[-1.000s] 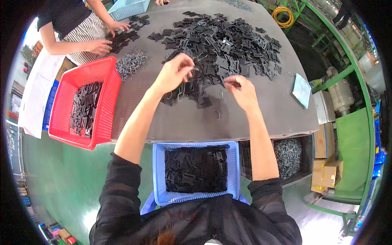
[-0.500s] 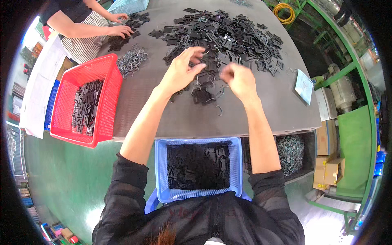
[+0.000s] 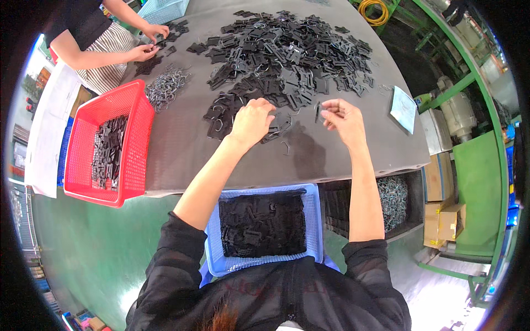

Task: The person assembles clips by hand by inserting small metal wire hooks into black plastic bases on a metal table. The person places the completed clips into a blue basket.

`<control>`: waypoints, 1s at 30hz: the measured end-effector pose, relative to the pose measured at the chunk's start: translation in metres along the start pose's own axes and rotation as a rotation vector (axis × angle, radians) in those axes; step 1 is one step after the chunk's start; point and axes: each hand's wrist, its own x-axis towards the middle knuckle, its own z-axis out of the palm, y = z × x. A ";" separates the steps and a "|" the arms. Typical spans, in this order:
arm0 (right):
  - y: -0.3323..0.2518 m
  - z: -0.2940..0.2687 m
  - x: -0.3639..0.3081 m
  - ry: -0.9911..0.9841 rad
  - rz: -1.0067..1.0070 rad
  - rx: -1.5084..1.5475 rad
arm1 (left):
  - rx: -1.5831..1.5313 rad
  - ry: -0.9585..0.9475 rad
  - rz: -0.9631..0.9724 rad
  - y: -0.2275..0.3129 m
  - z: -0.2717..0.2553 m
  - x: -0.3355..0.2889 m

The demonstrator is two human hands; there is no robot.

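A wide heap of flat black plastic pieces [image 3: 287, 58] with notched ends lies on the grey table, mixed with bent metal wire hooks. Over its near left edge is my left hand [image 3: 253, 122], fingers bent, thumb and forefinger apart; the fingers' undersides are hidden. My right hand [image 3: 345, 118], to the right of the heap's near edge, pinches one black plastic piece [image 3: 317, 112], seen edge-on above the table. A loose wire hook [image 3: 285, 147] lies between my hands, nearer to me. Below the table edge, a blue basket [image 3: 211, 243] full of similar black pieces sits against me.
At left stands a red basket [image 3: 144, 138] partly filled with black pieces, near a pile of wire hooks [image 3: 167, 88]. A co-worker's hands [image 3: 149, 44] handle a black piece beyond it. A pale blue packet [image 3: 403, 110] lies right; a dark bin of hooks [image 3: 393, 201] stands below.
My right hand has moved right, away from the heap, with a black piece now showing in its fingers. My left hand has moved slightly nearer to me. The co-worker's hands have come together.
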 end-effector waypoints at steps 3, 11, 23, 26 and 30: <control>0.004 -0.012 -0.001 -0.230 0.056 -0.503 | 0.096 -0.044 -0.020 0.001 0.010 0.009; 0.010 -0.025 -0.007 -0.174 -0.385 -0.818 | -0.259 0.088 0.026 0.019 0.018 0.021; 0.008 0.002 -0.013 0.134 -0.346 -0.566 | -0.262 -0.160 0.227 0.059 0.026 0.015; 0.017 0.005 -0.011 0.253 -0.259 -0.441 | -0.243 0.055 0.217 0.046 0.014 0.009; 0.039 -0.002 -0.013 0.305 -0.224 -0.994 | -0.273 0.371 -0.036 0.005 -0.021 -0.003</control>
